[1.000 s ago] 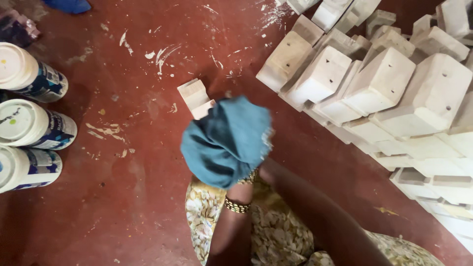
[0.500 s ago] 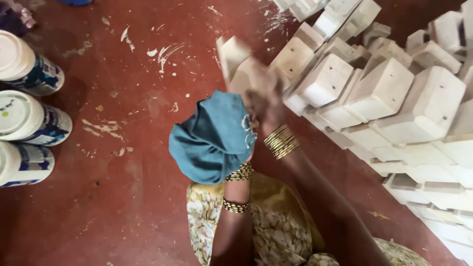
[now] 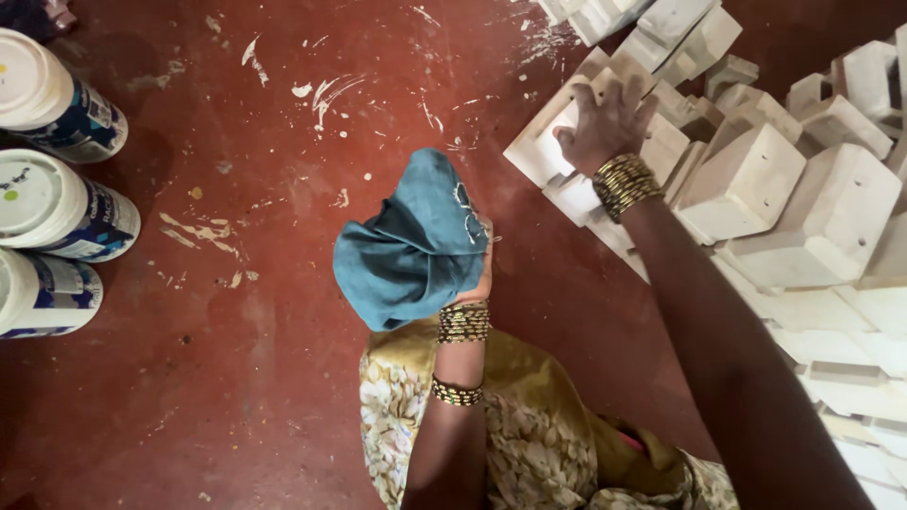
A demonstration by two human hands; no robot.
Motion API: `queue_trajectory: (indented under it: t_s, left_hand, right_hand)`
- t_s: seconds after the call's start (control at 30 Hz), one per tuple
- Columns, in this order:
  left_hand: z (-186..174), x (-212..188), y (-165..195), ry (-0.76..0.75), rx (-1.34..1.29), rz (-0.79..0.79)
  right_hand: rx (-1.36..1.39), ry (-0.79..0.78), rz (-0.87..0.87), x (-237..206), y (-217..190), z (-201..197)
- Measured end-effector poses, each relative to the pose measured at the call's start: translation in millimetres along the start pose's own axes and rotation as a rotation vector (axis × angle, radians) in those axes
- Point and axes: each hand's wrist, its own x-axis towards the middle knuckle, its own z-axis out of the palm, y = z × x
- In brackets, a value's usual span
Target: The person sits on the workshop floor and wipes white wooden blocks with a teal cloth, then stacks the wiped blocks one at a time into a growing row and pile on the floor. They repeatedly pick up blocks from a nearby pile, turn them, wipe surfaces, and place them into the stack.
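Note:
My left hand is closed around a bunched teal cloth, held over the red floor in front of my lap. My right hand reaches out to the right and rests palm-down on a white block at the near edge of a stack of white blocks. Gold bangles ring both wrists. The fingers of the right hand spread over the block's top; whether they grip it is unclear.
Three white-lidded paint tubs stand in a column along the left edge. The red floor is flecked with white paint. More white blocks lie at the top. My patterned yellow garment fills the bottom centre.
My right hand, which lifted a white block up beside the cloth, has moved right and set it down against the stack. The cloth hand stayed roughly in place.

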Motion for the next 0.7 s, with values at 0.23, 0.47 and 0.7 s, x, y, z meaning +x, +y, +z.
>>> queue_trajectory:
  t_s: [0.23,0.47,0.7]
  left_hand:
    - [-2.1,-1.2,10.5,0.018,0.012,0.011]
    - [2.6,-0.6,21.8,0.005,0.008,0.036]
    - [23.8,-4.1,-34.1,-0.168,0.239,-0.202]
  right_hand:
    - [0.030,-0.162,0.073,11.2,-6.4,-7.3]
    - [-0.102,0.107,-0.122,3.1,-3.7,6.3]
    - [1.181,0.027,0.069,-123.3,25.1,-0.8]
